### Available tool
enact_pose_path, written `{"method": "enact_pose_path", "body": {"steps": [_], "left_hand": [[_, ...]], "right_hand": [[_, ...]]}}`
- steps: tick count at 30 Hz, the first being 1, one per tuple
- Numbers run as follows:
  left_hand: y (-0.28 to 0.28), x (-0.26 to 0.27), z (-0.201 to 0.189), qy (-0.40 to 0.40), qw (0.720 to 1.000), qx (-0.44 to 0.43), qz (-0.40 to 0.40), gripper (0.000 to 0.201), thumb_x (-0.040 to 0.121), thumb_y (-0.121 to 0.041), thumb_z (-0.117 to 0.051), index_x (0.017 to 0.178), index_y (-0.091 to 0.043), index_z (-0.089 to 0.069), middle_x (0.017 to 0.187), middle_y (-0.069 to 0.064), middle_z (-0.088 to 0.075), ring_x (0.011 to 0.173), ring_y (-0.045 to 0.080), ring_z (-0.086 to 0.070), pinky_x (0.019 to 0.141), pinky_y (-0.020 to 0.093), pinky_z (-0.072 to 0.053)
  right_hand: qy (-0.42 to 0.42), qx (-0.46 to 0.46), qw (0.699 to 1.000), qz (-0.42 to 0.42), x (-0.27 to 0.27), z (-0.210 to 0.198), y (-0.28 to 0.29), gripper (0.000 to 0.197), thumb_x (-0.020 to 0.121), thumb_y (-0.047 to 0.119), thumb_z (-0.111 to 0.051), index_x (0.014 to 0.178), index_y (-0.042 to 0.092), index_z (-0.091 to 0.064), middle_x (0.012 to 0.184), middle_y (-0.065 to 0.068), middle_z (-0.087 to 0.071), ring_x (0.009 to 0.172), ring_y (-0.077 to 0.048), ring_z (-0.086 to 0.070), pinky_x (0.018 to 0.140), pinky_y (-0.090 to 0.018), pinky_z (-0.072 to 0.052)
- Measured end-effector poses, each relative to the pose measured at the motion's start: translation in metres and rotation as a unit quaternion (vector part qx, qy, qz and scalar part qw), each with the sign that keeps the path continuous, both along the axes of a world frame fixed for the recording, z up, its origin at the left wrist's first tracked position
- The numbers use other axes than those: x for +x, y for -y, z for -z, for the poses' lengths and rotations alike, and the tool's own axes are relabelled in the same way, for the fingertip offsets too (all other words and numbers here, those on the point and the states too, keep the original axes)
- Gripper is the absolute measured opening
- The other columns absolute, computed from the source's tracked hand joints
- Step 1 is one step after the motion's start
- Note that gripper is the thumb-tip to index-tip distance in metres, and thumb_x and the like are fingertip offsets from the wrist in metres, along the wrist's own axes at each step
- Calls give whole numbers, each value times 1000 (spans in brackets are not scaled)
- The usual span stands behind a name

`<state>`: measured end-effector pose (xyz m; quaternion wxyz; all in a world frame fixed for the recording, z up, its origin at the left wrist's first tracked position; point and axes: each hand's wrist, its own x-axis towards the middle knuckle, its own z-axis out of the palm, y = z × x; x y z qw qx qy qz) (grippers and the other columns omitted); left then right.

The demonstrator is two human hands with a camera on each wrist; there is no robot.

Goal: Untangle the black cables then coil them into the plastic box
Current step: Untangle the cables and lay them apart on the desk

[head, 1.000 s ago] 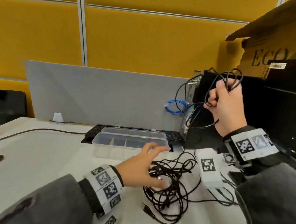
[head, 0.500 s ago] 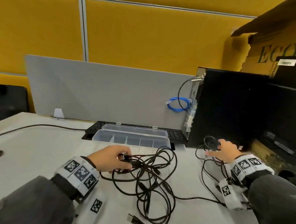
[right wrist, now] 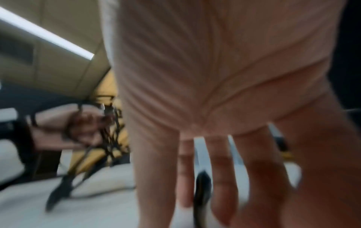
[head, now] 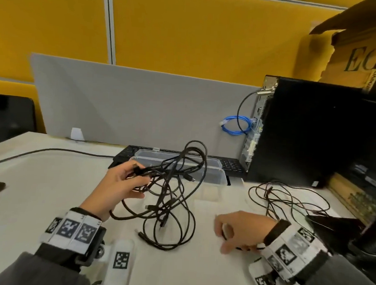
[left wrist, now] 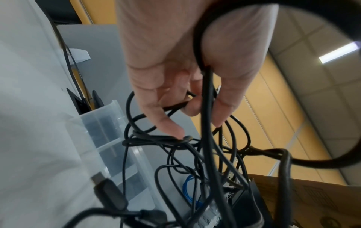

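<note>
A tangle of black cables hangs from my left hand, which grips a bunch of strands and holds them above the table; the lowest loops still lie on the top. In the left wrist view my left hand has its fingers curled round the cables. The clear plastic box stands open just behind the tangle and also shows from the wrist. A thin loose black cable lies at the right. My right hand is low over the table with fingers spread; a blurred black cable end shows between them.
A black computer tower stands at the back right with a blue cable coiled at its rear. A black keyboard lies behind the box, against a grey divider. A cardboard box looms at top right.
My left hand took hold of the tangle and lifted it off the table. My right hand set the thin cable down at the right, then drew back toward me, near the tangle.
</note>
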<state>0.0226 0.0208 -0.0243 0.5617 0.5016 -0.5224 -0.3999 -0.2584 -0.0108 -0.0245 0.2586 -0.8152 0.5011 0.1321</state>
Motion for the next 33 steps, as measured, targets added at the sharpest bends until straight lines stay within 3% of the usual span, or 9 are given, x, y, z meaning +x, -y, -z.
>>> {"method": "enact_pose_path", "body": {"steps": [4,10,14,18,20,23,25,29,33], "left_hand": [[-2,-5,6,16,1000,12,8,12,82,4,-61,92,-2,-61,81,3,-62,65,6,-63,62,24,-56],[-4,-13,10,20,997,35,59,15,79,3,-65,89,-8,-63,85,3,-62,76,14,-62,66,28,-57],[-7,-23,13,8,993,53,103,23,82,8,-60,94,-12,-63,90,1,-63,84,16,-63,70,29,-56],[-12,-27,10,-10,989,44,142,26,83,10,-58,100,-10,-63,89,1,-62,79,10,-65,68,27,-55],[-14,-29,7,-51,986,36,152,33,82,11,-57,107,-9,-62,94,6,-61,75,11,-66,59,25,-54],[-17,-29,3,-86,985,32,147,39,82,13,-55,112,-11,-61,97,10,-60,62,12,-63,50,22,-50],[-16,-27,2,-76,987,42,138,41,83,12,-55,112,-16,-62,92,5,-60,52,12,-53,45,22,-44],[-18,-17,0,-16,981,88,174,37,72,-18,-68,108,-24,-65,77,-3,-66,44,15,-45,46,23,-41],[-17,-16,1,62,982,126,126,58,64,-68,-62,113,-37,-59,111,-9,-61,90,12,-64,70,24,-49]], "right_hand": [[-63,-26,998,10,-10,-2,12,15,89,10,-50,81,22,-49,75,5,-55,34,-1,-51,35,-9,-37],[-87,-130,977,146,-40,-9,38,12,87,12,-58,86,22,-50,81,9,-48,72,-12,-56,45,-13,-41],[210,-186,944,172,-18,-17,28,11,94,33,-49,103,26,-49,97,3,-58,82,-14,-63,55,-20,-51],[498,28,835,232,12,-24,-4,36,87,52,-41,115,32,-53,106,-5,-65,97,-21,-65,62,-35,-58],[549,65,800,233,12,-24,-9,51,77,61,-37,114,33,-59,103,-5,-70,97,-21,-66,61,-37,-57],[548,66,812,190,9,-22,-11,43,81,56,-38,106,33,-65,95,-4,-71,93,-16,-67,71,-43,-58],[536,24,827,168,8,-22,-12,28,83,47,-45,82,35,-70,83,-12,-64,87,-22,-66,77,-43,-58],[589,31,791,165,7,-23,-12,43,84,48,-41,65,17,-64,75,-7,-57,83,-24,-67,81,-35,-54],[635,39,756,158,13,-24,-15,51,88,41,-38,46,16,-51,68,-3,-65,87,-17,-68,98,-36,-43]]}}
